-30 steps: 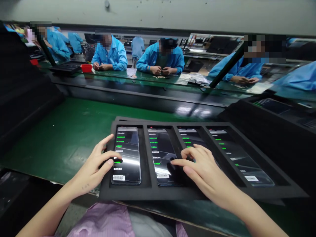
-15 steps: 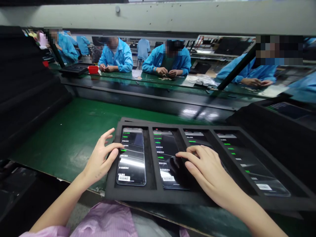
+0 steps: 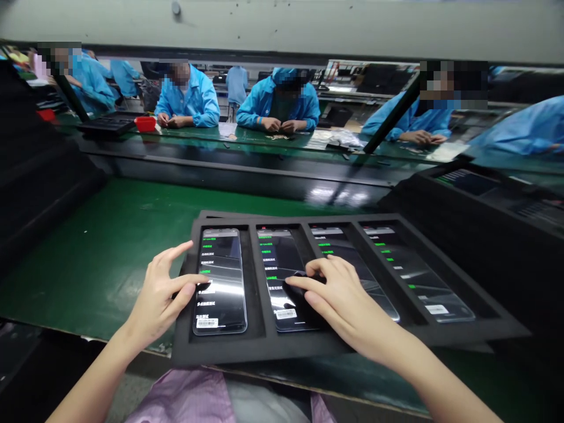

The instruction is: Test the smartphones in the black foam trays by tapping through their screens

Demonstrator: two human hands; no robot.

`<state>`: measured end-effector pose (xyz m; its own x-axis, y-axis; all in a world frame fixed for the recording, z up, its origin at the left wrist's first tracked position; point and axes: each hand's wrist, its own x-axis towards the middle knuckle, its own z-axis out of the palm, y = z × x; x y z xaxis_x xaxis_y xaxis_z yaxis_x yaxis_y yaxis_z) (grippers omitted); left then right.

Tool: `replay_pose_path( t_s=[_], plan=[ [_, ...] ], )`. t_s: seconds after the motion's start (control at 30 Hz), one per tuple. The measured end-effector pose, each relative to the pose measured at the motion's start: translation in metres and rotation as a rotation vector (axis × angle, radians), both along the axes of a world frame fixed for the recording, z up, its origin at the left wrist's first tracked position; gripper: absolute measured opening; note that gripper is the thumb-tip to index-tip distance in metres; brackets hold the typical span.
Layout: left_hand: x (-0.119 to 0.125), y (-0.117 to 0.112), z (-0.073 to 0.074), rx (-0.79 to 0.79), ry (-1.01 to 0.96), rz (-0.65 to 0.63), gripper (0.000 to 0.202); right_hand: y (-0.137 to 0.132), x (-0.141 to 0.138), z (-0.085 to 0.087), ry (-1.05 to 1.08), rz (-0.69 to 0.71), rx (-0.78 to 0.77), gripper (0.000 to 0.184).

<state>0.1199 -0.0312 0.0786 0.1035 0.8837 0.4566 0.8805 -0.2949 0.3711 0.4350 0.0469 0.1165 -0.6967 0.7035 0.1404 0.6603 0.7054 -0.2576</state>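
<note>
Several smartphones lie face up in the slots of a black foam tray (image 3: 220,351), their screens lit with lists in green and white text. My left hand (image 3: 161,294) is open at the tray's left side, its index fingertip on or just over the screen of the leftmost phone (image 3: 224,305). With fingers apart, my right hand (image 3: 339,294) reaches over the tray. Its index fingertip is at the screen of the second phone (image 3: 275,258). Part of the third phone (image 3: 370,282) is hidden by that hand. The rightmost phone (image 3: 423,282) lies untouched.
The tray rests on a green tabletop (image 3: 110,247). Black foam stacks (image 3: 30,164) rise at the left, and another tray with a phone (image 3: 471,182) stands at the right. Beyond a low barrier, people in blue jackets (image 3: 189,97) sit at a bench with a red bin (image 3: 145,123).
The view has shifted, so the tray and phones appear further left. Both index fingertips now point slightly lower on the lists of the first two phones.
</note>
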Motion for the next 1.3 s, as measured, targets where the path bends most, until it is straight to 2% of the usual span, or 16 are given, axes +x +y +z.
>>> replay_pose_path(
  t_s=[0.23,0.37,0.5,0.6,0.7,0.77,0.9,1.07,1.2,1.3],
  plan=[
    [-0.002,-0.001,-0.003,-0.029,-0.029,0.026,0.035,-0.004,-0.006,0.007,-0.055,0.054,-0.009,0.036],
    [0.0,0.0,-0.001,-0.062,-0.113,0.046,0.033,-0.005,0.006,0.006,0.007,0.028,0.038,0.038],
    [0.003,0.005,-0.004,-0.11,-0.32,0.114,0.032,-0.002,0.04,0.003,0.129,-0.174,0.086,0.046],
    [0.008,0.009,-0.006,-0.18,-0.513,0.173,0.038,0.0,0.062,0.0,0.133,-0.348,0.053,0.051],
    [0.016,0.012,-0.001,-0.209,-0.684,0.203,0.041,0.005,0.072,-0.002,0.089,-0.455,0.01,0.051],
    [0.024,0.011,0.005,-0.225,-0.722,0.233,0.044,0.011,0.072,-0.004,0.068,-0.508,0.034,0.049],
    [0.036,0.011,0.016,-0.268,-0.674,0.267,0.044,0.019,0.07,-0.005,0.068,-0.547,0.084,0.047],
    [0.037,0.01,0.019,-0.247,-0.484,0.271,0.044,0.013,0.069,-0.002,0.146,-0.433,0.065,0.048],
    [0.027,0.01,0.015,-0.272,-0.423,0.276,0.042,0.01,0.074,0.0,0.131,-0.364,0.038,0.048],
    [0.017,0.012,0.005,-0.274,-0.378,0.278,0.042,0.013,0.092,0.002,0.226,-0.452,0.12,0.056]
  ],
)
